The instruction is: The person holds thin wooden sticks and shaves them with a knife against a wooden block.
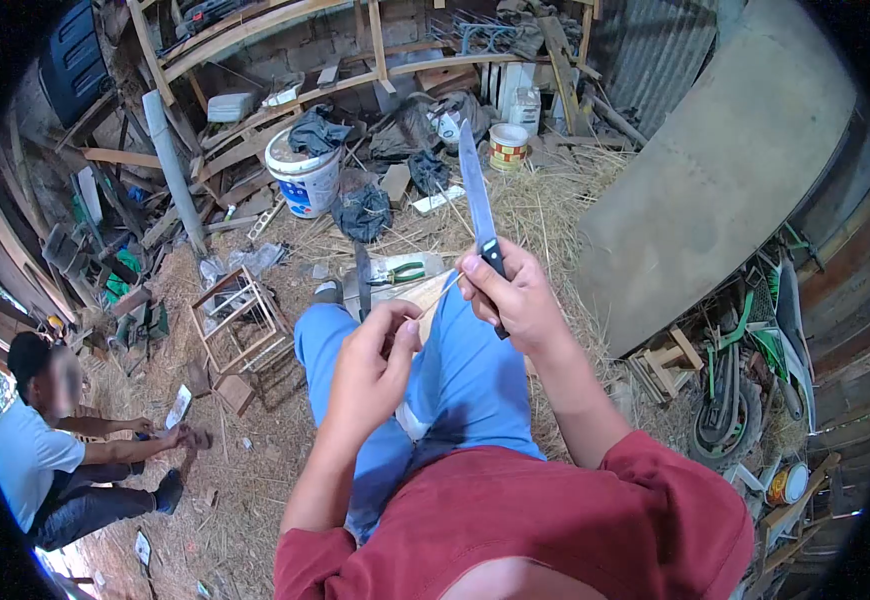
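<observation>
A knife with a black handle and a long blade (pixel 475 190) points up and away from me, its handle in my right hand (pixel 510 290). My left hand (pixel 370 362) is closed, with thumb and fingers pinched on a thin pale strip (pixel 435 301) that runs across to my right fingertips. Beneath the hands, a light wooden piece (pixel 423 292) lies near my knees. Green-handled pliers (pixel 398 273) rest on a pale surface just beyond, beside a dark blade (pixel 362 280).
Another person (pixel 50 440) sits at the left, hands low in front. A small wooden frame (pixel 243 325) stands on the straw-covered ground. Farther off are a white bucket (pixel 305 185) and a small tub (pixel 507 150). A large panel (pixel 715 180) leans at the right, near a wheel (pixel 725 425).
</observation>
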`<state>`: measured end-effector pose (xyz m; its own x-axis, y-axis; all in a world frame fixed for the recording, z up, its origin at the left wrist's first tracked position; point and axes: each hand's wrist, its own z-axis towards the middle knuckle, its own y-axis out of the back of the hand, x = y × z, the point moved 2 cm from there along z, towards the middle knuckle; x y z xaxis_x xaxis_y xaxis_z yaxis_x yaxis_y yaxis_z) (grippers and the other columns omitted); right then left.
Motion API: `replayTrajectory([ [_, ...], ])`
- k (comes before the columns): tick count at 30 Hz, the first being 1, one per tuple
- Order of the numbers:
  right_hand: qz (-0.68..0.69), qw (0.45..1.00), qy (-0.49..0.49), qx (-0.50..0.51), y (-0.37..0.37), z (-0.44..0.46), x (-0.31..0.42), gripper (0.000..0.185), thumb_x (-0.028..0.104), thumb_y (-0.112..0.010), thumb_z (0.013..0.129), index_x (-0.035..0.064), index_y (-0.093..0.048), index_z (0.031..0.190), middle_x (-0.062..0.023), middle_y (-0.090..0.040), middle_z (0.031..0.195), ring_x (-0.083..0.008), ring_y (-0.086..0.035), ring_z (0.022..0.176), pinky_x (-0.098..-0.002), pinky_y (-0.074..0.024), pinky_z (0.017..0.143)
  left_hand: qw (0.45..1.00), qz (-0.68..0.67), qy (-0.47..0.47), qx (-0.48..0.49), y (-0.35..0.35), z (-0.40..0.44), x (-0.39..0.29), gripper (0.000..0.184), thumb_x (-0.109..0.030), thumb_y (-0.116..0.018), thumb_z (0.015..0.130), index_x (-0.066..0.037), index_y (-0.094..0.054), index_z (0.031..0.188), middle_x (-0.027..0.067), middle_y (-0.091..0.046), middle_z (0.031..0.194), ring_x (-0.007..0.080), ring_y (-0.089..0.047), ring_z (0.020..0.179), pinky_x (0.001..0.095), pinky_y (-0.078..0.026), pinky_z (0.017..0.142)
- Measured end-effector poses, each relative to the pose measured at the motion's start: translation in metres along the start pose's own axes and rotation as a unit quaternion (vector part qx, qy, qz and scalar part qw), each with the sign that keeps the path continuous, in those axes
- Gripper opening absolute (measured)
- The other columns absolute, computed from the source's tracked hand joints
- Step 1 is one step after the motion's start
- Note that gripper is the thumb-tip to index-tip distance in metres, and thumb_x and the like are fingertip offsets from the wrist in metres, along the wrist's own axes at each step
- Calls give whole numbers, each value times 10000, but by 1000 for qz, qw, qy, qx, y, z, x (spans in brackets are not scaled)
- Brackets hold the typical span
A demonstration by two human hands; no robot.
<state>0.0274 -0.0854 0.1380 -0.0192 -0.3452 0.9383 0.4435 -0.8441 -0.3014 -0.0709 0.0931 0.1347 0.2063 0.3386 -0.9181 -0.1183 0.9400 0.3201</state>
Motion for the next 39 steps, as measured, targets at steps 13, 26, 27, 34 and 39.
replayTrajectory([
  [13, -72, 994, 62, 61, -24, 5, 12, 349, 317, -460, 1092, 20, -587, 1223, 82, -379, 627, -10, -326, 509, -197, -266, 449, 987, -121, -1, -102, 15, -14, 4, 46, -41, -576, 1013, -12, -577, 1049, -30, -538, 797, 24, -463, 687, 209, -377, 586],
  [26, -416, 844, 285, 185, -66, 26, -2, 261, 238, -538, 1042, -2, -630, 998, -96, -596, 749, -188, -582, 628, -317, -450, 591, 965, -222, 20, -136, 43, -21, 0, 98, -121, -520, 1049, -71, -491, 1128, -25, -553, 749, 22, -430, 599, 197, -322, 512],
  [27, -426, 848, 245, 196, -70, 23, 3, 209, 196, -608, 996, -12, -623, 1006, -142, -623, 804, -289, -631, 706, -359, -493, 662, 967, -219, 29, -127, 45, -21, -1, 104, -139, -508, 1053, -81, -476, 1134, -23, -544, 732, 19, -403, 568, 201, -300, 488],
  [34, -455, 801, 301, 244, -79, 37, -6, 313, 337, -649, 972, 32, -615, 1035, -167, -668, 924, -382, -664, 817, -441, -514, 690, 957, -239, 53, -156, 51, -27, 0, 117, -111, -484, 1052, -16, -547, 1079, -35, -488, 689, 22, -400, 602, 230, -304, 526],
  [39, -467, 785, 276, 300, -90, 42, -5, 304, 355, -640, 973, 57, -605, 1025, -153, -664, 839, -378, -663, 758, -457, -507, 642, 966, -157, 75, -191, 55, -37, 8, 198, -142, -498, 1052, 17, -616, 1047, -5, -532, 725, 58, -457, 638, 264, -371, 557],
])
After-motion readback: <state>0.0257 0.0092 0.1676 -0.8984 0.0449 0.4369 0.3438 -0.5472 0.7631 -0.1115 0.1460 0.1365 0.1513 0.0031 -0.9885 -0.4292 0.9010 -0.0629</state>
